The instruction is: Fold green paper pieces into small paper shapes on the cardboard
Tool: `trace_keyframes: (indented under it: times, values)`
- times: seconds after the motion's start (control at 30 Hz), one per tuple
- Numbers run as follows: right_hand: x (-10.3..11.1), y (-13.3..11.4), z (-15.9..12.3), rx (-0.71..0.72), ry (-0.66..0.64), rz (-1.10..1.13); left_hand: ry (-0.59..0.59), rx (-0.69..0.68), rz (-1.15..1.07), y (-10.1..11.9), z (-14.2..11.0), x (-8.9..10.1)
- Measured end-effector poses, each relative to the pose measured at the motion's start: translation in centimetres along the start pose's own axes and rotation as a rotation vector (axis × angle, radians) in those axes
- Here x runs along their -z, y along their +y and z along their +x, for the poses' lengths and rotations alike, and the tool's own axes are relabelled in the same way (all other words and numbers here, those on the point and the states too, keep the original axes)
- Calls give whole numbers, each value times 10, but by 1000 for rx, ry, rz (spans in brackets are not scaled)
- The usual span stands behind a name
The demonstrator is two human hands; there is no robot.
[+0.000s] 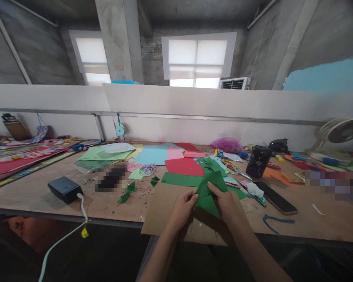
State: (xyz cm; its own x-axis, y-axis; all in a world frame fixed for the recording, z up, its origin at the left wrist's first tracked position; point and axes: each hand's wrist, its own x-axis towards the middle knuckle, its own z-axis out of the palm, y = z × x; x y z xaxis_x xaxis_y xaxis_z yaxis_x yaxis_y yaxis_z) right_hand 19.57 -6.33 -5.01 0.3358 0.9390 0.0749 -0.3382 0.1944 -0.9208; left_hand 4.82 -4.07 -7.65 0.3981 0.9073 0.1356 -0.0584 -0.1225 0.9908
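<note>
Over the long brown wooden table (106,211) and its flat tan cardboard sheet (157,207), an angular green paper sheet (205,203) is pinched at its left edge by the left hand (184,205) and gripped on the right by the right hand (223,199), thumb on top. Folding seems in hand; the next move likely calls for aligned edges and a firm press.

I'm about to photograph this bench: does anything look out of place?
Yes, perhaps: right of the held green paper, a crumpled white wad overlaps the dark phone in view. Being crumpled, it looks like stray litter.
</note>
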Motion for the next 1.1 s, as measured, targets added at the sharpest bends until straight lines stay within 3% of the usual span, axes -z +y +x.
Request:
trace_keyframes:
  times: [0.1, 0.23, 0.37, 0.53, 0.63, 0.73, 0.83, 0.87, 0.93, 1.0, 1.1]
  values:
    - [-3, -8, -8, -66, -94, -2, 29, -41, 13, -2, 1, -1]
    - [-9, -26, -24, -16, -172, -178, 13, -79, 67, 2, -1, -2]
    - [-13, -29, -25, 29, -66, -176, -18, -44, 42, 8, -5, -3]
    - [-6, -5, -6, -3, -10, 69, -29, -37, 41, 9, -6, -3]
    - [7, 4, 9, 25, 101, 117, -5, -15, 39, 8, -5, -1]
    - [23, -5, 20, 182, 256, -47, 10, 7, 16, 6, -4, 0]
    - [33, -34, 20, 557, 259, -557, 28, 3, 40, 3, -3, -1]
    - [32, -45, 18, 687, 207, -734, 29, -8, 59, 2, -3, -2]
    - [26, -64, 10, 830, -65, -1066, 13, -38, 105, 1, -2, -2]
    - [15, -74, 5, 821, -430, -1274, -12, -74, 138, 1, -3, -2]
    - [-1, -74, 6, 755, -715, -1420, -49, -117, 141, 3, -5, -3]
